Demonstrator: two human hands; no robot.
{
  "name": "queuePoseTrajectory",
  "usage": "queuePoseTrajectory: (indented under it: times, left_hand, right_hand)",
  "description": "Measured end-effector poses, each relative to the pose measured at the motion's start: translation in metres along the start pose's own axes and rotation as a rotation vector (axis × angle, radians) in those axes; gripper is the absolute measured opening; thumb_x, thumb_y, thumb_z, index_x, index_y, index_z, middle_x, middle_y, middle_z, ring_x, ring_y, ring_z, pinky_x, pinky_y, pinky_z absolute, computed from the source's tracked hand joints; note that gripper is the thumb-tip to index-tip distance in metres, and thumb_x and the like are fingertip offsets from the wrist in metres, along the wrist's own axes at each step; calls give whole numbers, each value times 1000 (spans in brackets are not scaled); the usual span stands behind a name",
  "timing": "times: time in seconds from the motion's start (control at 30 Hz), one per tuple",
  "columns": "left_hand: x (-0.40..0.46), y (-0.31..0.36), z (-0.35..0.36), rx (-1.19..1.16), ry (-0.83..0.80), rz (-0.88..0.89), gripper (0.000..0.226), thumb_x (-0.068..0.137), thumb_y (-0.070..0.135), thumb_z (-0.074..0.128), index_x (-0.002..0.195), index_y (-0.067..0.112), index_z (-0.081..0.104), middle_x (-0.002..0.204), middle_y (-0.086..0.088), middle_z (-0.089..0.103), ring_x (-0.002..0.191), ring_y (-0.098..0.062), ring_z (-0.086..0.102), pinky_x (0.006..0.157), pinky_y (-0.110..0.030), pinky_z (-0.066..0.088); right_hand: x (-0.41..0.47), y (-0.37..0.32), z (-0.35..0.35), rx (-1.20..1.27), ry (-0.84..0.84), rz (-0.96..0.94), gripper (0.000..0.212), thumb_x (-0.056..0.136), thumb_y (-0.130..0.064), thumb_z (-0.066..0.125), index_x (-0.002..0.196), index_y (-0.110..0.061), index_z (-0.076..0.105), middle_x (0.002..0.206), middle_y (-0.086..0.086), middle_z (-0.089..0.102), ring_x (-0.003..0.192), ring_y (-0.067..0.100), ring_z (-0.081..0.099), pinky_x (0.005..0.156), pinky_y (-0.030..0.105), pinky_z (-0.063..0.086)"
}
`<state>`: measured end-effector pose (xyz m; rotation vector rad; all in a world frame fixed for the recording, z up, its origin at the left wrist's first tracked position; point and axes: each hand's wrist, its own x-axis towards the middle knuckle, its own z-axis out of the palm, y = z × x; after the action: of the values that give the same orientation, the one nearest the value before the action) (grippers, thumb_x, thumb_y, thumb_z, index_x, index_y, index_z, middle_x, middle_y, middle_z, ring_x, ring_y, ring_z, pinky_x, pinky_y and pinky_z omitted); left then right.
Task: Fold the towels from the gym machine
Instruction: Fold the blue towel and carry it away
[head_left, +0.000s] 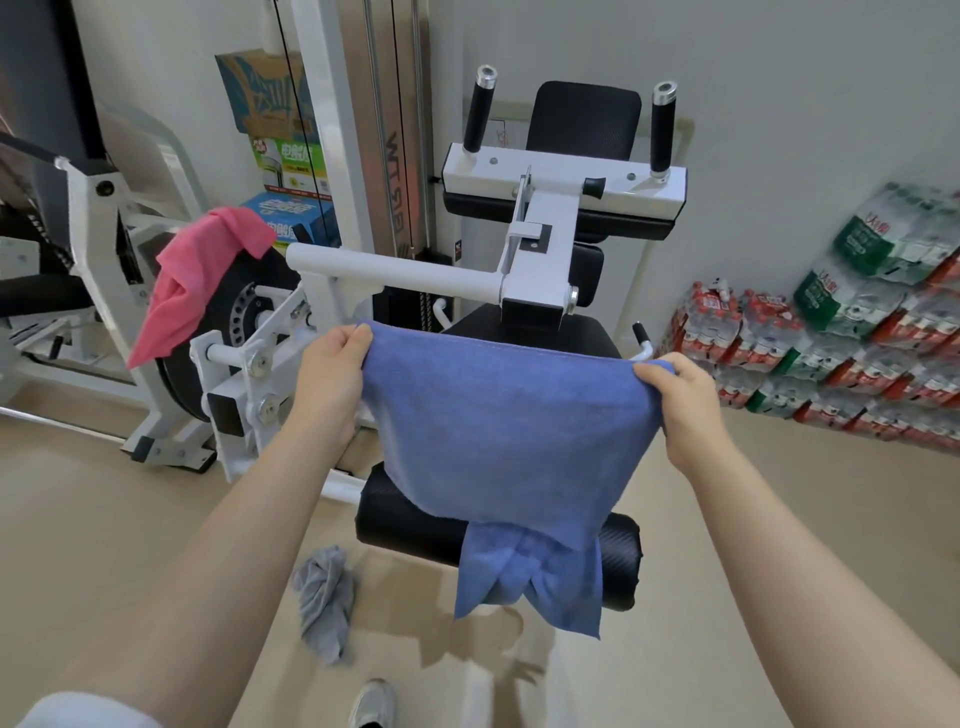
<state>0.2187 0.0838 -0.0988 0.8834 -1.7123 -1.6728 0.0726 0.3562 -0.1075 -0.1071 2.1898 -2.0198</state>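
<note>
Blue terry towel (498, 431) stretched taut before the white gym machine (540, 249), left hand (332, 374) and right hand (685, 405) each pinching a top corner, likely to square it for folding. Pink cloth towel (197, 291) draped left of the machine, crumpled grey towel (324, 597) on the floor below it, both unfolded.

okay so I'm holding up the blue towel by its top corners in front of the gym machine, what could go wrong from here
1. The blue towel hangs bunched and uneven at the bottom, so folding it now would likely come out crooked.
2. Its lower end dangles right by the black roller pad and may catch there.
3. The grey towel lies crumpled on the floor near your shoe; a step forward could land on it. The left hand and right hand only pinch the corners.
</note>
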Motion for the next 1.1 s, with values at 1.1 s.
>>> queuePoseTrajectory:
  times: [1.1]
  left_hand:
    - [-86,28,58,-8,-352,4,16,95,27,48,98,20,62,102,-12,69,99,-26,65,90,-44,50]
  right_hand:
    - [-69,-53,61,-285,-526,-401,15,84,-6,65,91,-19,66,75,3,60,69,10,54,64,18,44]
